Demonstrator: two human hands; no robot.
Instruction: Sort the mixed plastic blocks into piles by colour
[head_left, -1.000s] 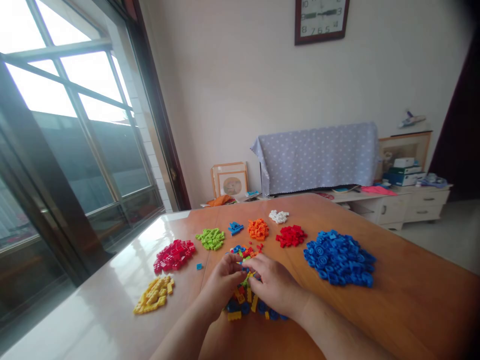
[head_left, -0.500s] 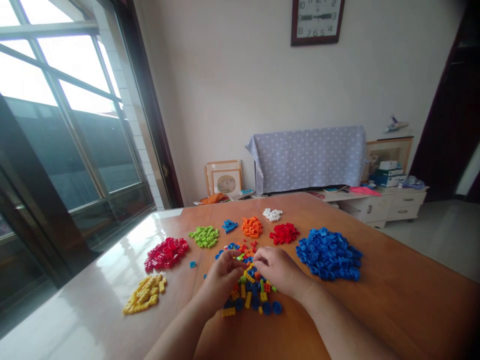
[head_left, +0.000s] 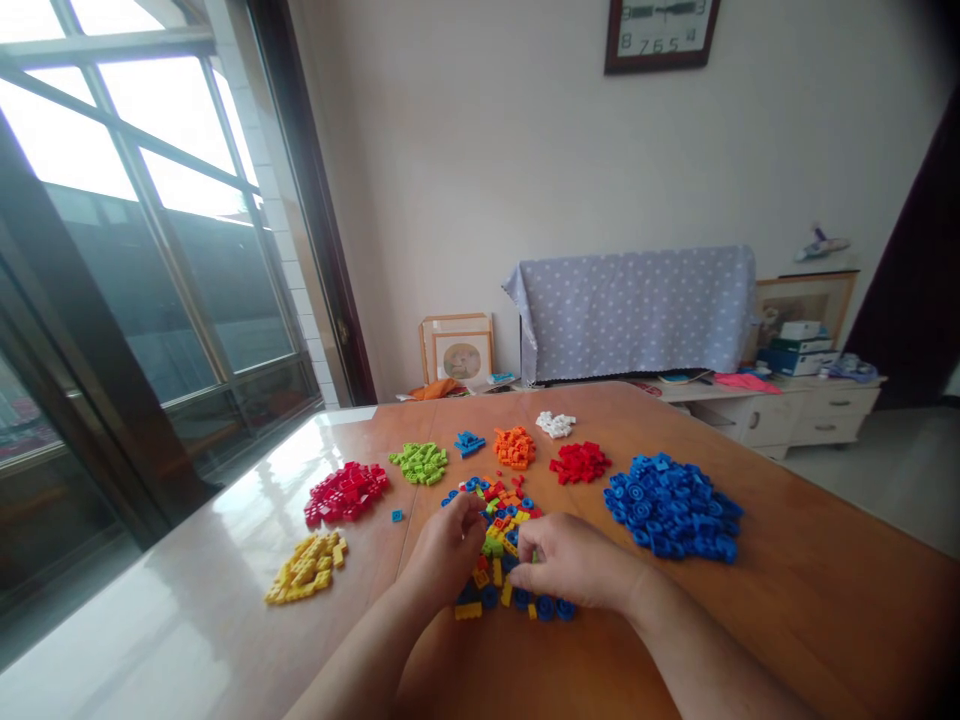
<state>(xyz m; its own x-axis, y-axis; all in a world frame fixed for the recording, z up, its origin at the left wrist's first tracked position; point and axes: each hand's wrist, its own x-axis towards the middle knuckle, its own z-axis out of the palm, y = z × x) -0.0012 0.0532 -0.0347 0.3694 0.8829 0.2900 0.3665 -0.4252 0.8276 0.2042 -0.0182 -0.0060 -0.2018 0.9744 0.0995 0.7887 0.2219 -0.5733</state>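
A mixed pile of small coloured bricks (head_left: 501,520) lies on the wooden table (head_left: 787,600) in front of me. My left hand (head_left: 448,550) rests on the pile's left side, fingers curled in a pinch. My right hand (head_left: 574,565) lies on its right side, fingers bent and pinched over the bricks. What either pinch holds is hidden. Sorted heaps surround the pile: yellow (head_left: 306,568), dark red (head_left: 345,492), green (head_left: 420,463), small blue (head_left: 469,442), orange (head_left: 514,447), white (head_left: 556,424), red (head_left: 580,462) and a large blue heap (head_left: 670,505).
One loose blue brick (head_left: 396,516) lies left of the pile. A large window (head_left: 135,260) runs along the left. Behind the table stand a cloth-covered object (head_left: 634,310), a low white cabinet (head_left: 795,415) and framed pictures (head_left: 459,355); a clock (head_left: 660,30) hangs above.
My right hand has slid back toward me and a little right on the pile. The left hand stays on the pile's left side. The view shifted slightly.
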